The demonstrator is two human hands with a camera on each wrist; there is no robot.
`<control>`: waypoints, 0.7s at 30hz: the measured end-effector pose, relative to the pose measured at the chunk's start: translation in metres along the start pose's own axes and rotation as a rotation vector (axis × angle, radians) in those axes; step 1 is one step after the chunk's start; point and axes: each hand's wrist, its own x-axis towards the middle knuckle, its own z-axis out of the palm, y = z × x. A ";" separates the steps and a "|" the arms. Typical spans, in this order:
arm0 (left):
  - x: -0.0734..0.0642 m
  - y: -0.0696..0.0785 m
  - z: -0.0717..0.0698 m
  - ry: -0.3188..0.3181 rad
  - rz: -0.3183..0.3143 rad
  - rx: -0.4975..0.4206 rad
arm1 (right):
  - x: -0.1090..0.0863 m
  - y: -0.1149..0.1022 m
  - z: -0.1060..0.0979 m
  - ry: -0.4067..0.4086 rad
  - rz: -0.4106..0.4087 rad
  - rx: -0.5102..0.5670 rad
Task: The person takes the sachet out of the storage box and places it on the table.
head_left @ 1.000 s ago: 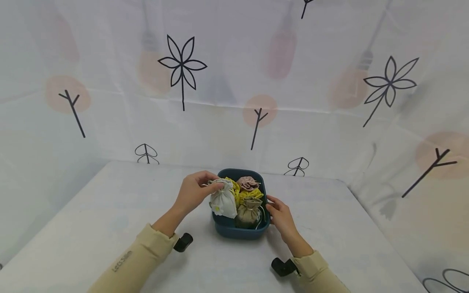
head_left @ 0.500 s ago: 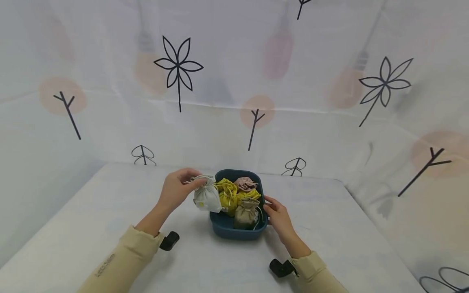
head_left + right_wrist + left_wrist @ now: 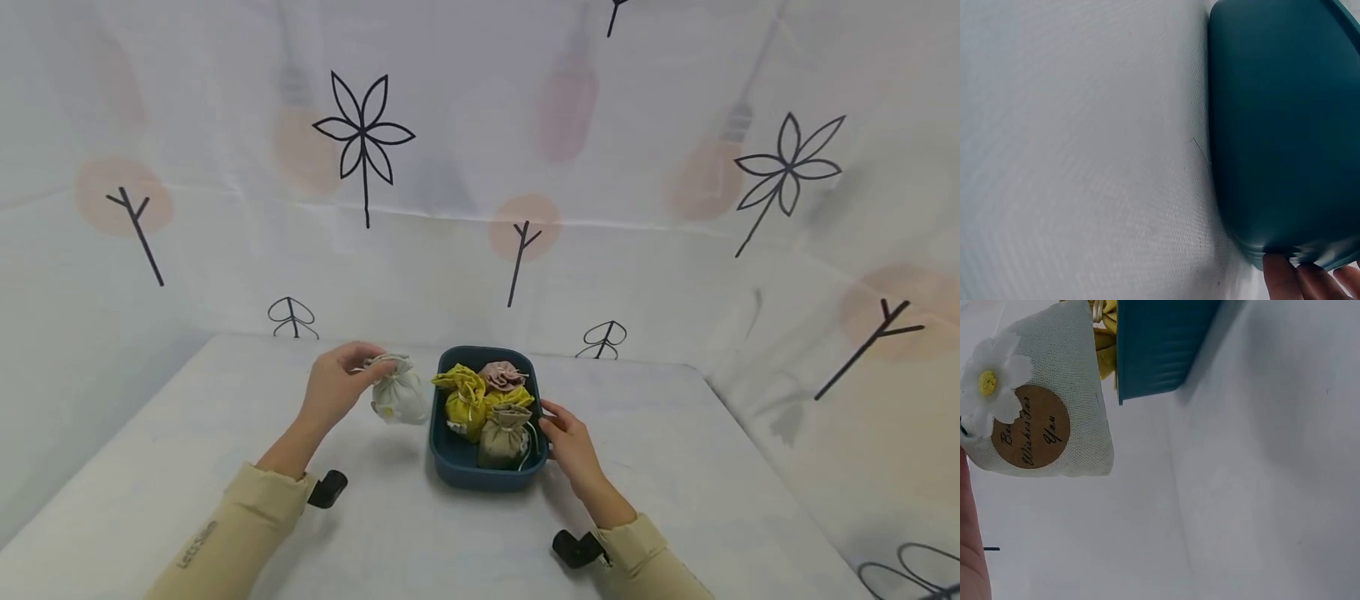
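My left hand [image 3: 335,385] pinches the gathered neck of a white drawstring pouch [image 3: 400,398], which hangs above the table left of a dark blue bin [image 3: 487,478]. In the left wrist view, a white daisy and a round brown label show on this pouch [image 3: 1082,362]. Against the bin's right wall rests my right hand [image 3: 576,450]; its fingers [image 3: 1282,278] touch the outside in the right wrist view. Inside the bin lie a yellow pouch [image 3: 466,408], another yellow one partly hidden, an olive-brown pouch [image 3: 501,446] and a pink pouch [image 3: 502,377].
A white cloth covers the table [image 3: 450,550]. Behind it stands a white patterned curtain [image 3: 442,267], which also runs along both sides. Black wrist cameras are worn below the left [image 3: 327,489] and right sleeve cuffs.
My left hand has lifted the white pouch out over the bin's left rim and carried it left. The yellow pouch behind it now shows fully. My right hand stays at the bin.
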 end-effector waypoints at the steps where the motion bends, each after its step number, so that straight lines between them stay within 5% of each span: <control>1: 0.001 -0.002 -0.001 0.004 0.002 0.005 | 0.000 0.000 0.000 0.001 0.001 0.000; 21: 0.014 -0.040 -0.033 0.097 -0.042 0.120 | 0.000 0.001 0.001 0.006 -0.001 -0.011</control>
